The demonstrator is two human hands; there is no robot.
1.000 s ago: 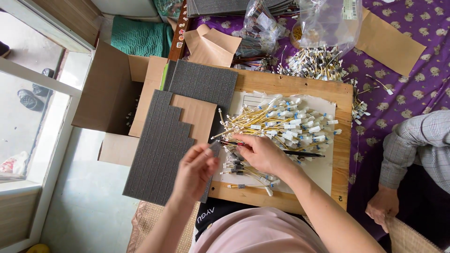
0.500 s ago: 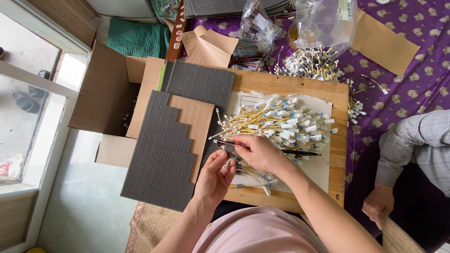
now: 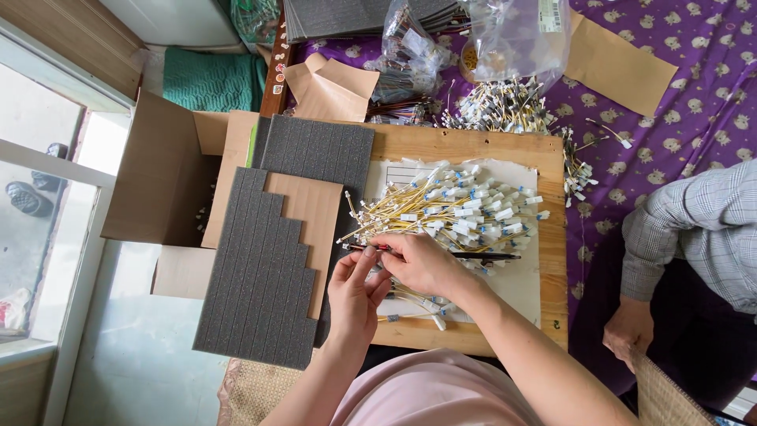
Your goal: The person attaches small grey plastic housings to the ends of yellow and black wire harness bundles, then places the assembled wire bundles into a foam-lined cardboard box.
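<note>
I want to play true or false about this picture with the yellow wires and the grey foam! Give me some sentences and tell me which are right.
1. Both hands meet at the wooden board. True: the left hand and the right hand come together over it.
2. The pile of yellow wires lies on the floor. False: it lies on a white sheet on the board.
3. The grey foam strips make a stair shape. True.
4. The cardboard box is closed. False: its flaps stand open.
5. The cloth under the board is purple. True.
6. Nobody else is nearby. False: another person's checked sleeve and hand show at the right.
</note>
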